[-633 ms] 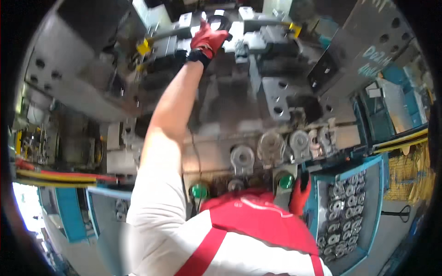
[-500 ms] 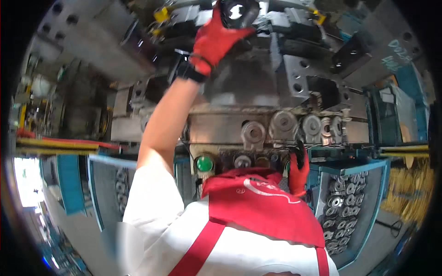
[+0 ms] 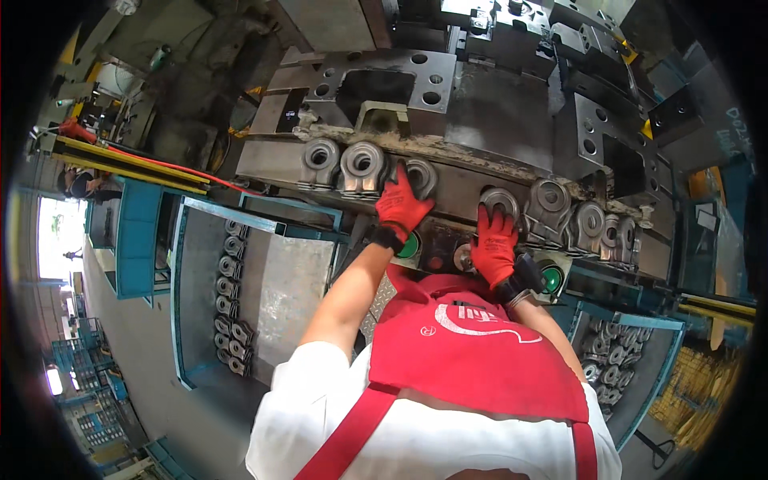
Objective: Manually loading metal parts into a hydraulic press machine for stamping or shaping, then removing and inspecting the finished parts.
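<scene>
My left hand (image 3: 402,210), in a red glove, grips a ring-shaped metal part (image 3: 424,178) at the right end of a short row on the steel ledge. Its index finger reaches up along the ring's left side. Further right, my right hand (image 3: 495,246), also gloved in red, has its fingers curled over the near side of another ring-shaped metal part (image 3: 501,197). Two similar thick-eyed parts (image 3: 362,162) stand left of my left hand. Several more (image 3: 549,200) line the ledge right of my right hand. My thumbs are partly hidden.
Behind the ledge lies a heavy steel die (image 3: 504,112) with holed blocks. Green push buttons (image 3: 552,278) sit below the ledge. A blue-framed bin (image 3: 276,312) at left and another (image 3: 632,352) at right hold rows of metal parts. A yellow rail (image 3: 128,164) runs at left.
My left hand has come down from the die, where it held a dark ring part, to the ledge. My right hand now reaches a part on the ledge. The view has swung left.
</scene>
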The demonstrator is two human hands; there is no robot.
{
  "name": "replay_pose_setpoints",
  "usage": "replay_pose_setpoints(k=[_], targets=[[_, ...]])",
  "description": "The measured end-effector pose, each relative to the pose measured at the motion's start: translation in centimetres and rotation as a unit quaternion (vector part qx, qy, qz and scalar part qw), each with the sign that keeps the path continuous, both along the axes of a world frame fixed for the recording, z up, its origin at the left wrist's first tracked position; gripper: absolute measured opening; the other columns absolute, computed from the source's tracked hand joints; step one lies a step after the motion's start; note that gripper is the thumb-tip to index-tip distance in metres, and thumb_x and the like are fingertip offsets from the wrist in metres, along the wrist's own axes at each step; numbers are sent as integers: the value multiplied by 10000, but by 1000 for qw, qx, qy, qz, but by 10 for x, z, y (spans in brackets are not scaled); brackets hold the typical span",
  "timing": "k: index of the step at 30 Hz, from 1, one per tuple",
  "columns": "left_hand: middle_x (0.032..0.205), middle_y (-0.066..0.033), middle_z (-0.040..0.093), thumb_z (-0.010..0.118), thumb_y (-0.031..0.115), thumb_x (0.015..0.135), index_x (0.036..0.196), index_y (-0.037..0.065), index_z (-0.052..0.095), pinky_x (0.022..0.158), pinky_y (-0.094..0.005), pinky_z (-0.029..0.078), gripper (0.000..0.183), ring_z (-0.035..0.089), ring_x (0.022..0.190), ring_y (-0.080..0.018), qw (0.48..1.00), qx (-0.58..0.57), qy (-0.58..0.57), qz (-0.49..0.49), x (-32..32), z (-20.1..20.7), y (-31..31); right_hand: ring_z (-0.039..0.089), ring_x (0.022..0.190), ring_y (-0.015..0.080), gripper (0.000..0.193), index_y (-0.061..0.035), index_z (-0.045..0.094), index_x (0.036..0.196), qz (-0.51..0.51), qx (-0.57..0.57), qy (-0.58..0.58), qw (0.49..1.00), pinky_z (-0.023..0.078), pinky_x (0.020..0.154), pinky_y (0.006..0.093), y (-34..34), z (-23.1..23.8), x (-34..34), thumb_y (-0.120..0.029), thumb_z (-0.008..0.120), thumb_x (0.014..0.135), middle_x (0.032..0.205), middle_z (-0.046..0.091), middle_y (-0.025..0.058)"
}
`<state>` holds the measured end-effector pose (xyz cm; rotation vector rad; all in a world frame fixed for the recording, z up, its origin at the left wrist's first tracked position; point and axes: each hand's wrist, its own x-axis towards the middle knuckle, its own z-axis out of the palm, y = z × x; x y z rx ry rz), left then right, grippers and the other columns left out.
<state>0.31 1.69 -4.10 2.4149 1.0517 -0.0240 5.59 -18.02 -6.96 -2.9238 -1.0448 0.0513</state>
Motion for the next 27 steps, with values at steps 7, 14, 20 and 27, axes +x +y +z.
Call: replay_pose_setpoints(k=[7, 14, 20, 27], targets=[[1184, -277, 396, 694, 419, 609, 1377, 109, 178, 871, -451, 389, 976, 432, 1074, -404, 996, 85, -18, 28, 5, -27, -7, 326, 1179, 310, 840, -162, 313, 1323, 102, 79, 64, 990, 290, 925, 506, -19, -2, 5, -324, 701, 596, 1274, 369, 114], [1312, -244, 318, 673, 363, 661, 1378, 117, 186, 965, -475, 311, 900, 302, 1208, -437, 991, 127, -1, -36, -1, -31, -9, 271, 1207, 438, 1031, -102, 183, 1368, -88, 116, 107, 984, 299, 928, 543, 1, 2, -9, -449, 726, 564, 1351, 228, 253], [1307, -260, 326, 649, 341, 691, 1356, 85, 233, 967, -467, 317, 826, 322, 1200, -430, 994, 82, -63, -38, -4, -26, 1, 328, 1141, 472, 1082, -163, 134, 1389, -176, -4, 130, 976, 349, 887, 519, 20, 3, 5, -417, 757, 541, 1317, 227, 316], [1261, -306, 360, 628, 317, 745, 1271, -28, 345, 965, -426, 335, 690, 374, 1159, -428, 956, 85, -272, -65, -49, -4, 3, 377, 1124, 443, 1125, -175, 90, 1404, -184, 107, 193, 958, 386, 875, 463, 3, 11, 20, -355, 776, 531, 1240, 349, 289]])
